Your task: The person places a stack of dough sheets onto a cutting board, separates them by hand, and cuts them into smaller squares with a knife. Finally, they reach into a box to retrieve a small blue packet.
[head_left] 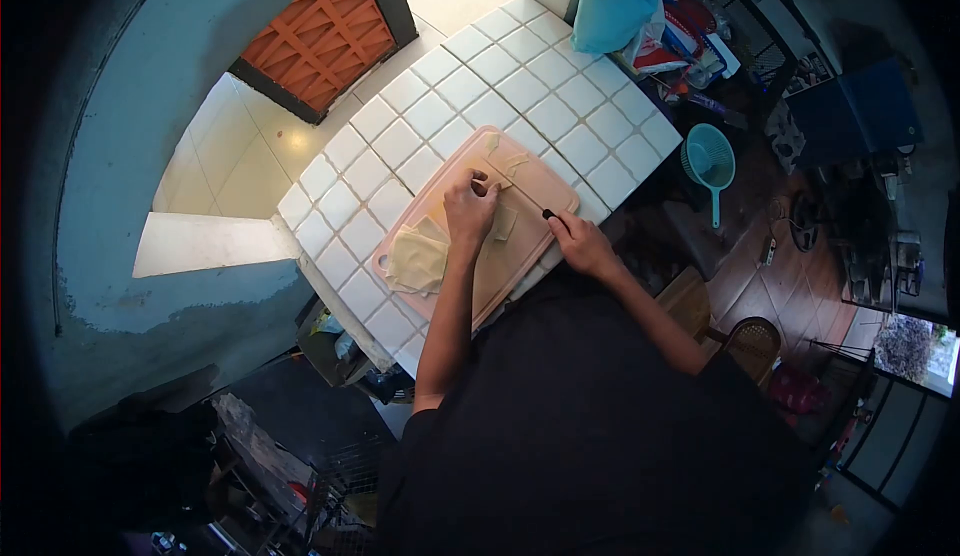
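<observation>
My right hand (585, 244) is closed around the black handle of a knife (548, 214) at the right edge of a pink cutting board (552, 188). The knife's thin blade reaches up and left across the board. My left hand (472, 206) hovers over the middle of the board, its fingers bent into a pinch at a pale strip of dough (498, 182). Below that hand lies a stack of thin dough sheets (417, 260). A cut dough piece (505, 223) rests between my two hands, and small dough scraps (515, 164) lie toward the board's far end.
The board sits on a white tiled counter (430, 114). A turquoise cloth (615, 1) hangs at its far right corner, near piled packages (690, 41). A teal strainer (708, 156) is beyond the right edge. An orange lattice panel (320, 41) stands past the left side.
</observation>
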A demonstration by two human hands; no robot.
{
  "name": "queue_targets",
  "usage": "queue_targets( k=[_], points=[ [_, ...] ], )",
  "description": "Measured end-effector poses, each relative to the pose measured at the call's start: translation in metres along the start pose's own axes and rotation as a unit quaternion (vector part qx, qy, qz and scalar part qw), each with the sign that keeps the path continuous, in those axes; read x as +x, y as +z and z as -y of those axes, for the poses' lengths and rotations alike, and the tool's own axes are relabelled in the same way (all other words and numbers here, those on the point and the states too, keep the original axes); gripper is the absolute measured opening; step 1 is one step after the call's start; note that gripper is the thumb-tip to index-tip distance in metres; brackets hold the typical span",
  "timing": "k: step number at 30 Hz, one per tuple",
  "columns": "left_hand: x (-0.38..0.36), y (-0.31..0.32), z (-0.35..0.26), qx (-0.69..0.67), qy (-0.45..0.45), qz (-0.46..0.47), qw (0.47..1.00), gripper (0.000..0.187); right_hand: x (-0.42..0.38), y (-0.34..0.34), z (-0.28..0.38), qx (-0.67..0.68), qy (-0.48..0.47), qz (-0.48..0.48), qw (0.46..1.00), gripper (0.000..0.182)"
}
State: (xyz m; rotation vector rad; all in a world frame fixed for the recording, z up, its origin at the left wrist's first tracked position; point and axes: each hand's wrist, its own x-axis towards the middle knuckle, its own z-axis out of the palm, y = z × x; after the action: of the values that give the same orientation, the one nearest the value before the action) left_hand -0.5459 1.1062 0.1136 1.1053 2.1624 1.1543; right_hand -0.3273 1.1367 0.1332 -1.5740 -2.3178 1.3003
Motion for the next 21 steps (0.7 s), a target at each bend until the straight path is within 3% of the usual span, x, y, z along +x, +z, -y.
queue_targets(
  k=[7, 21],
  points=[
    [-0.004, 0.002, 0.011, 0.002, 0.039, 0.014, 0.999, 0.019, -0.008, 0.005, 0.005, -0.007, 0.005, -0.005, 1.000, 0.038],
    [-0.005, 0.003, 0.006, 0.002, 0.032, -0.010, 0.999, 0.018, -0.011, 0.007, 0.011, -0.019, -0.004, -0.006, 1.000, 0.036]
  ],
)
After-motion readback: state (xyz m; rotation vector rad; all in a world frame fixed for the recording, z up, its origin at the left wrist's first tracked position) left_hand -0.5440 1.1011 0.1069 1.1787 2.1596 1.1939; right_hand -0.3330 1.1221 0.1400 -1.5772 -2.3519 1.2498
